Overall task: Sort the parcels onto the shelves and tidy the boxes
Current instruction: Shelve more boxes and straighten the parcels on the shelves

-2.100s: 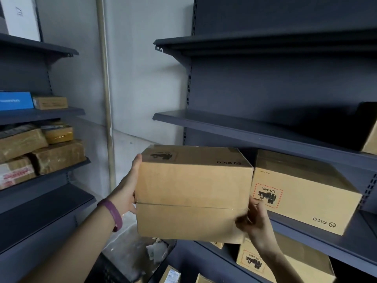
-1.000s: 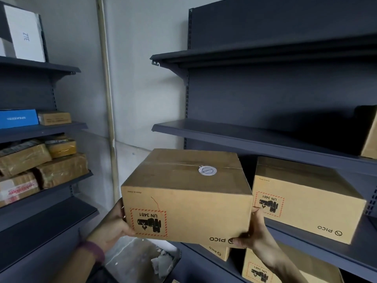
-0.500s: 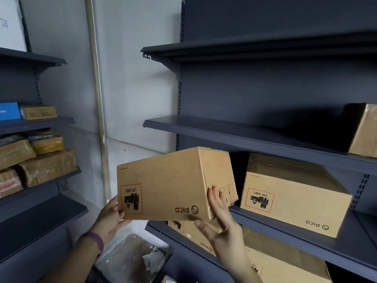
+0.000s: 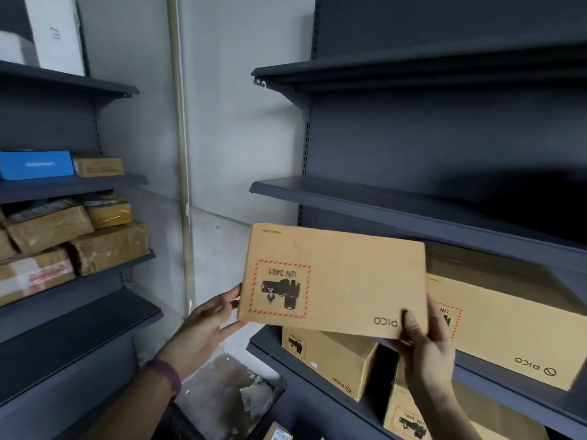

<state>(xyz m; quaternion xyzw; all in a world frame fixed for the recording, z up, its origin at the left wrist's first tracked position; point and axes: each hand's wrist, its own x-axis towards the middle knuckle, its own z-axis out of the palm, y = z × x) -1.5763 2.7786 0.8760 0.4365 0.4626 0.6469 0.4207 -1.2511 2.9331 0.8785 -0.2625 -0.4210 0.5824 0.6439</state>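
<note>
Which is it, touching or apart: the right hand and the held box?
Touching. In the head view the right hand pinches the held box at its lower right corner, thumb on the front face, fingers behind the edge.

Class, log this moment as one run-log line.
held: PICO box, label inverted | left hand: holds left edge | right hand: pinches lower-right corner | where: before right shelves

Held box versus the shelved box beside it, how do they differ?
The held box hangs between left hand and right hand; the shelved box rests on its shelf. The held box's hazard label shows fully; the shelved box's is partly hidden. Both are brown, marked PICO.
</note>
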